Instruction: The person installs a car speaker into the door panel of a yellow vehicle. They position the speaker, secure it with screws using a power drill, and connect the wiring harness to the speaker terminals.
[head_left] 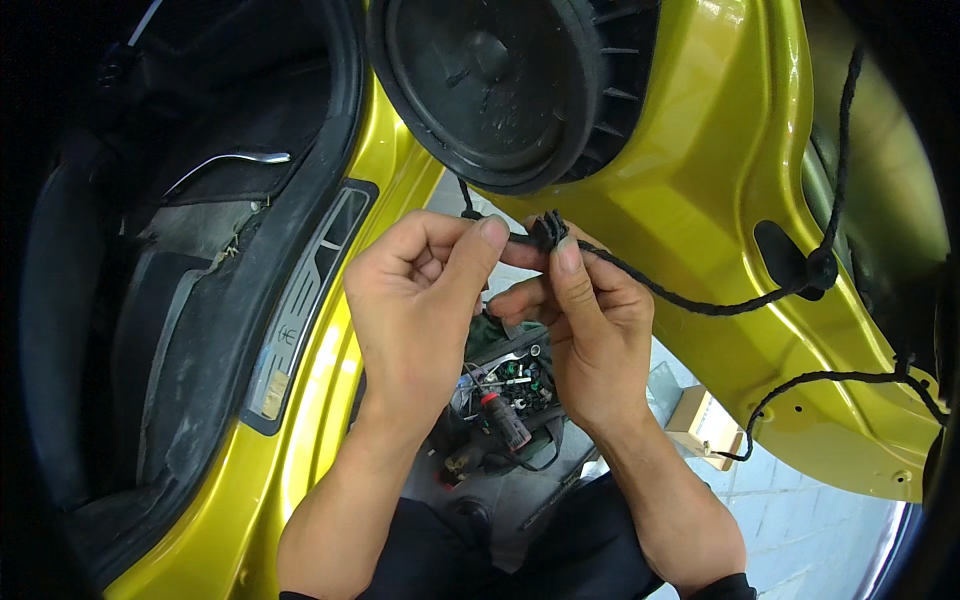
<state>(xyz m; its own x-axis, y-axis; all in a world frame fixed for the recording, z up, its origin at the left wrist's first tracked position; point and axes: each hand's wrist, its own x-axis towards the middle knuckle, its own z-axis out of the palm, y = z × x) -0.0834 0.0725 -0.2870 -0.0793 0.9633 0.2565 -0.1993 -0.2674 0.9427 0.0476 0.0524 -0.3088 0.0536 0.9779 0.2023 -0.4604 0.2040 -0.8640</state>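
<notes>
A tiled floor (780, 535) shows beneath the open yellow car door (730, 130). Just below its round black speaker (490, 90), my left fingers (490, 233) pinch a black strip (521, 239), while my right fingers (569, 256) grip the dark bunched piece (549, 230) beside it; whether that is tape or a connector, I cannot tell. Doing this well, I judge, calls for even tension and no tugging on the wrapped cable (690, 302) trailing right to the grommet (821, 268). The speaker rim crowds me above; an open tool bag (487, 343) with a red-capped screwdriver (507, 421) lies below.
</notes>
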